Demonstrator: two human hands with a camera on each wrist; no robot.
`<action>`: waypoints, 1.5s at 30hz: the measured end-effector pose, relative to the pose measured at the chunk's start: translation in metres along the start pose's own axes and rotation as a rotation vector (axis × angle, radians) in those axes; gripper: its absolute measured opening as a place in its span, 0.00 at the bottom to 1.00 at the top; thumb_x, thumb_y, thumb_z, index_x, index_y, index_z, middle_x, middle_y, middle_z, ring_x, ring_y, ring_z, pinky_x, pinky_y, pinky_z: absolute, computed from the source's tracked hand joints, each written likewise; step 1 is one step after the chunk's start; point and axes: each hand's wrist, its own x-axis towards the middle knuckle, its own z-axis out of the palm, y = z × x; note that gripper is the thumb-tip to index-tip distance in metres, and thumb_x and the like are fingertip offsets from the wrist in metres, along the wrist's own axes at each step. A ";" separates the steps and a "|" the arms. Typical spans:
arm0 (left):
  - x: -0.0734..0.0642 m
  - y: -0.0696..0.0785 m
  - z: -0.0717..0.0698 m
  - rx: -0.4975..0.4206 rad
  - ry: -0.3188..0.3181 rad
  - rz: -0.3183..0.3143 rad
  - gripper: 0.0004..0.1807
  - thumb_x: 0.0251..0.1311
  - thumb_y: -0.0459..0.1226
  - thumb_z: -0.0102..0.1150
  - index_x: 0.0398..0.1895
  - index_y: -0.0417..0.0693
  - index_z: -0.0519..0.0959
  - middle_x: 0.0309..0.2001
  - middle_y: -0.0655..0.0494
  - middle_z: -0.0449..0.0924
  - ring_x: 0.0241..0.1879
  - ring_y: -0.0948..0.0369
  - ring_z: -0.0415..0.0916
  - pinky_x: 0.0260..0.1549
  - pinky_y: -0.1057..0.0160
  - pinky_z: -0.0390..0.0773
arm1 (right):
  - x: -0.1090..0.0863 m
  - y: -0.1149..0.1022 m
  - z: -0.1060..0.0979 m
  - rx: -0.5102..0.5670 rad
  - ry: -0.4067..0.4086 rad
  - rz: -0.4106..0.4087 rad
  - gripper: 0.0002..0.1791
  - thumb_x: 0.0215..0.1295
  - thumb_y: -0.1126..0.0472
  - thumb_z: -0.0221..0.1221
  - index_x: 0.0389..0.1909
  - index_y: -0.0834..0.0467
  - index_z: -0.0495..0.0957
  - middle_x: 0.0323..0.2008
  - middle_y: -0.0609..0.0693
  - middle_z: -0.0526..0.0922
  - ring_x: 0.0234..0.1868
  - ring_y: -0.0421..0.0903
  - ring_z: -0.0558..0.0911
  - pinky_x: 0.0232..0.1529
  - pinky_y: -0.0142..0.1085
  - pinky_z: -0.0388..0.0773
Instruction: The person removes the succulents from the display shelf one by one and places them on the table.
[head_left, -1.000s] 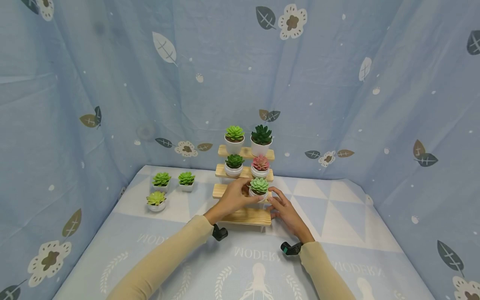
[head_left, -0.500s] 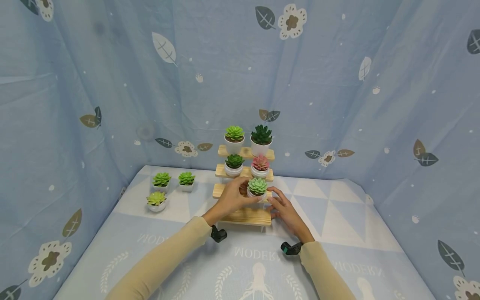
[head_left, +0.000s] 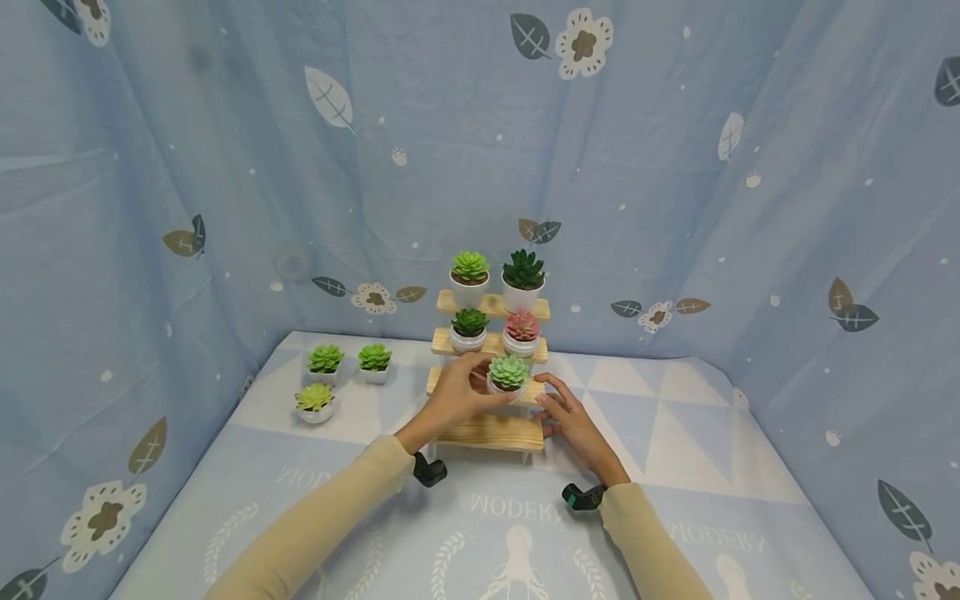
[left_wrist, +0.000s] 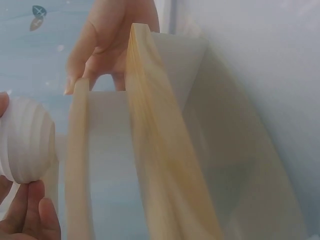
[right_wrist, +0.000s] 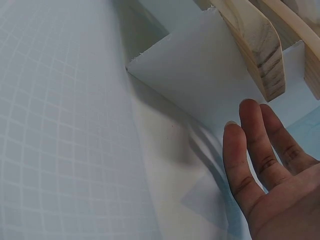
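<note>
In the head view my left hand (head_left: 454, 392) grips a small potted succulent (head_left: 507, 372), pale green in a ribbed white pot, at the third tier down of a wooden step stand (head_left: 491, 432). The left wrist view shows the white pot (left_wrist: 31, 140) held between fingers, beside the tier's edge; whether it touches the wood is unclear. My right hand (head_left: 574, 425) is at the stand's right side, fingers extended and loosely bent. Its fingertips (right_wrist: 250, 107) are close to the board end and white side panel (right_wrist: 200, 70); a fingertip appears to touch a tier end.
Two succulents in white pots (head_left: 522, 293) stand on the top tier. A dark green one (head_left: 468, 323) and a pink one (head_left: 521, 327) share the second. Three green potted succulents (head_left: 314, 402) sit on the table at left. Patterned blue curtain (head_left: 637, 167) surrounds the table.
My left hand has shifted the pale green succulent a little to the left along the third tier. The right hand has stayed about where it was.
</note>
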 end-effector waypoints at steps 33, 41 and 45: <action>-0.029 -0.014 -0.039 0.049 0.046 0.004 0.36 0.54 0.50 0.79 0.67 0.57 0.77 0.53 0.59 0.78 0.43 0.61 0.80 0.43 0.57 0.83 | 0.001 0.001 -0.001 -0.009 0.021 0.009 0.31 0.78 0.44 0.56 0.77 0.44 0.62 0.60 0.60 0.75 0.47 0.53 0.82 0.38 0.43 0.82; -0.035 -0.017 -0.051 0.082 0.059 0.020 0.38 0.54 0.51 0.79 0.68 0.54 0.76 0.53 0.57 0.79 0.46 0.59 0.79 0.47 0.51 0.82 | 0.002 0.001 -0.001 -0.012 0.020 0.015 0.31 0.78 0.44 0.56 0.77 0.43 0.62 0.61 0.62 0.74 0.48 0.53 0.82 0.38 0.43 0.82; -0.039 -0.019 -0.056 0.086 0.069 0.036 0.38 0.54 0.50 0.79 0.67 0.50 0.76 0.52 0.56 0.79 0.47 0.58 0.78 0.48 0.47 0.81 | 0.001 0.001 0.000 -0.019 0.020 0.015 0.32 0.78 0.44 0.56 0.78 0.46 0.61 0.61 0.61 0.73 0.48 0.53 0.81 0.39 0.44 0.82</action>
